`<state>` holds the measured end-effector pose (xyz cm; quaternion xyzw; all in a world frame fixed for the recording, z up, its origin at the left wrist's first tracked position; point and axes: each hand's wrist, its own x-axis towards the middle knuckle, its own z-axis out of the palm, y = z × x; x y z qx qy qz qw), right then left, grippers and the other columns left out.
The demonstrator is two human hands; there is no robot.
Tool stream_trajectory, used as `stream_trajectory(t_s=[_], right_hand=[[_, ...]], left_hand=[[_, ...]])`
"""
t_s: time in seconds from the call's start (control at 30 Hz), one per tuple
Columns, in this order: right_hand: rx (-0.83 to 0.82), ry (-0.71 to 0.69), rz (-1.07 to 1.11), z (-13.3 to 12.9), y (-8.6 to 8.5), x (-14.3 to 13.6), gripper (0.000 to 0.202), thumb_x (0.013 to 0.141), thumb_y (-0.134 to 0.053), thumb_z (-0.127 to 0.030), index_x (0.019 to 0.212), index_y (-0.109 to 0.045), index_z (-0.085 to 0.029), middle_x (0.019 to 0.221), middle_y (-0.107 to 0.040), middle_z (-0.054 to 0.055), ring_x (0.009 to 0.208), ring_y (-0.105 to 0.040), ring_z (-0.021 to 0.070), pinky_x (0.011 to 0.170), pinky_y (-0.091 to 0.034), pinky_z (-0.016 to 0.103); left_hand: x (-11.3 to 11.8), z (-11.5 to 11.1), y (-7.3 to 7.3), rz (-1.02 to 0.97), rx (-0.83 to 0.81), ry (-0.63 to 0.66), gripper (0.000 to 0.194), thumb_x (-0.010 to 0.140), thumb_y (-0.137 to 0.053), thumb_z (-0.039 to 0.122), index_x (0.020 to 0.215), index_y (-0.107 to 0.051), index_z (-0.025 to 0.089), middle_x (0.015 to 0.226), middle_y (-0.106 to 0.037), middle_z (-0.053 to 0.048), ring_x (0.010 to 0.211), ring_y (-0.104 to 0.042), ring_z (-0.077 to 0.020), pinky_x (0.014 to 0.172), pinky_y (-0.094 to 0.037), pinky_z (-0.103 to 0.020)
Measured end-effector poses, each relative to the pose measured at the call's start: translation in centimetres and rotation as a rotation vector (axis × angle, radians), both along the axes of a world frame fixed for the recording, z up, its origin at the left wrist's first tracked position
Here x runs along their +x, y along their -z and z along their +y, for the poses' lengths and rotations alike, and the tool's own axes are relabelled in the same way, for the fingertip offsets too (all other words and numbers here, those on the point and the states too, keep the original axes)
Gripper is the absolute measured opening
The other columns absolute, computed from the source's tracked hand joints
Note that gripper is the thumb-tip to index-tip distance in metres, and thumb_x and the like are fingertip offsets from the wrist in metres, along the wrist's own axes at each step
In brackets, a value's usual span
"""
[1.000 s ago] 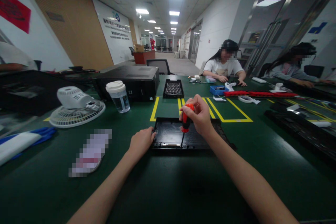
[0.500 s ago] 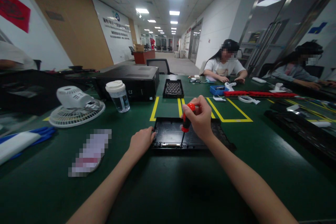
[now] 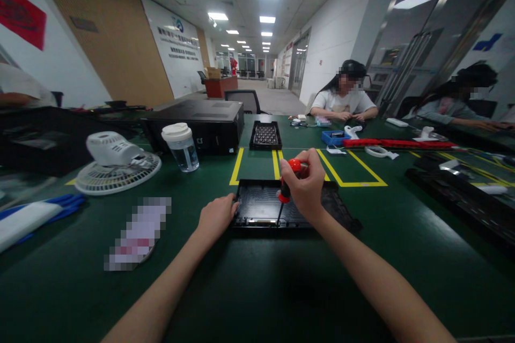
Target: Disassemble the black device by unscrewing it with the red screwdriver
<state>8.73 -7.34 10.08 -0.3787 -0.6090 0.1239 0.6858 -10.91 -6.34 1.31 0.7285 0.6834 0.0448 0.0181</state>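
Observation:
A shallow black plastic panel [image 3: 257, 198] with a raised rim lies flat on the green table in front of me. My left hand [image 3: 218, 214] grips its left edge, thumb and fingers closed on the rim. In my right hand [image 3: 308, 182] is a red-and-black screwdriver [image 3: 285, 193], held near upright by its handle. The shaft points down to the panel's near edge, just right of a pale metallic strip [image 3: 261, 221]. Whether a screw sits under the tip is too small to tell.
Behind the panel stands a black tray [image 3: 266, 136] of small parts. To the left are a lidded cup [image 3: 181, 147], a white fan [image 3: 118, 166], a black computer case [image 3: 197, 123] and blue gloves [image 3: 68, 203]. A co-worker [image 3: 346, 96] sits across, beyond a blue bin [image 3: 333, 138].
My right hand has shifted and turned slightly around the screwdriver handle. The tip stays at the same spot, and my left hand and the panel have not moved.

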Motion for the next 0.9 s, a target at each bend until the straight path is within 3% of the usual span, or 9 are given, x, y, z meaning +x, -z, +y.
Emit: stream_trajectory(t_s=[0.63, 0.9], right_hand=[[0.109, 0.256, -0.073, -0.07, 0.27, -0.25, 0.024, 0.074, -0.059, -0.026, 0.069, -0.036, -0.019, 0.062, -0.033, -0.006, 0.051, -0.034, 0.007, 0.049, -0.031, 0.022], [0.199, 0.21, -0.17, -0.05, 0.19, -0.07, 0.007, 0.08, -0.052, -0.021, 0.075, -0.052, -0.017, 0.072, -0.052, 0.0, 0.067, -0.047, 0.0119, 0.065, -0.038, 0.027]], left_hand=[[0.19, -0.1, -0.28, 0.0, -0.018, -0.011, 0.033, 0.087, -0.033, 0.04, 0.104, -0.054, 0.022, 0.096, -0.066, -0.008, 0.084, -0.062, -0.0232, 0.067, -0.048, -0.032], [0.19, -0.24, -0.48, -0.003, -0.022, -0.009, 0.032, 0.087, -0.033, 0.039, 0.104, -0.054, 0.022, 0.097, -0.066, -0.008, 0.086, -0.062, -0.0225, 0.068, -0.048, -0.032]])
